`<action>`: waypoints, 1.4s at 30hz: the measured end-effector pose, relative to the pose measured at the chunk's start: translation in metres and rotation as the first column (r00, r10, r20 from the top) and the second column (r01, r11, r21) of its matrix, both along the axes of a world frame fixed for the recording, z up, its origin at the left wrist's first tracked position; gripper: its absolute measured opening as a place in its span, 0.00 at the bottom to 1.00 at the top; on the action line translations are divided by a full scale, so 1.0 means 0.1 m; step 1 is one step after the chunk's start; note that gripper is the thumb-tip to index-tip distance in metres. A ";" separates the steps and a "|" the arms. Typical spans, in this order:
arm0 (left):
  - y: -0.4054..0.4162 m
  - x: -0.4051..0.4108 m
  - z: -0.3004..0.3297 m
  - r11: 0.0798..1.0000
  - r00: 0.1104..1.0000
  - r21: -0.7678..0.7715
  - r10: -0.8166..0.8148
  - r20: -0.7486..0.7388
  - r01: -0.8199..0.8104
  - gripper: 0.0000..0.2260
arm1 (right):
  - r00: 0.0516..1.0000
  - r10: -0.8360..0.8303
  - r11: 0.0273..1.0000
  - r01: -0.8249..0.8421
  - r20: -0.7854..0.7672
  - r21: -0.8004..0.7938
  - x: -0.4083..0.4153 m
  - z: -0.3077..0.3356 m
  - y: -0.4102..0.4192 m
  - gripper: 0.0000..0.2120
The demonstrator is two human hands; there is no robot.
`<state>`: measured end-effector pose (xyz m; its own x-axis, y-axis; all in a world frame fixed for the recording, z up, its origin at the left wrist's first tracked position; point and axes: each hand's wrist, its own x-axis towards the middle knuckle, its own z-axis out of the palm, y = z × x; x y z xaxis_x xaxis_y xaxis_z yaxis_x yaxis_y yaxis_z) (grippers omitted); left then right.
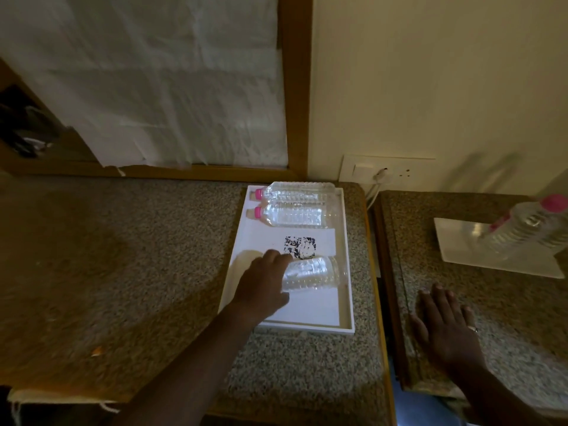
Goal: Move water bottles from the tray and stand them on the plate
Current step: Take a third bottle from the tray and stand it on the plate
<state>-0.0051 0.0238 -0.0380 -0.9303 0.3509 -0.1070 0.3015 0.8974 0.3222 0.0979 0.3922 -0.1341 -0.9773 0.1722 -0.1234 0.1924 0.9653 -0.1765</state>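
A white tray (346, 241) lies on the speckled counter. Two clear bottles with pink caps lie on their sides at its far end, one (299, 190) behind the other (295, 215). A third clear bottle (316, 273) lies near the tray's middle, and my left hand (264, 282) is closed around its neck end, hiding the cap. On the right counter a square white plate (461, 241) carries two bottles (528, 224), blurred, pink caps up. My right hand (445, 321) rests flat and empty on the right counter, in front of the plate.
A paper with a black printed pattern (299, 245) lies in the tray. A gap (381, 272) separates the two granite counters. A wall socket with a plugged cable (381, 173) sits behind the tray. A framed panel covered in white sheeting (169, 87) stands at the back left.
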 end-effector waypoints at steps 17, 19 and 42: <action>-0.23 -0.09 0.60 0.967 0.988 0.247 0.019 0.155 -0.058 0.42 | 0.999 -0.016 1.000 0.016 0.041 0.008 -0.01 0.01 -0.01 0.40; -0.14 -0.19 0.81 0.950 0.995 0.312 -0.013 0.101 -0.019 0.42 | 0.998 -0.021 1.000 0.021 0.058 0.007 -0.02 0.01 0.00 0.39; 0.78 0.05 0.37 0.787 0.990 0.607 0.032 0.139 -0.111 0.32 | 1.000 0.002 0.999 -0.001 0.020 -0.046 0.01 0.00 0.04 0.38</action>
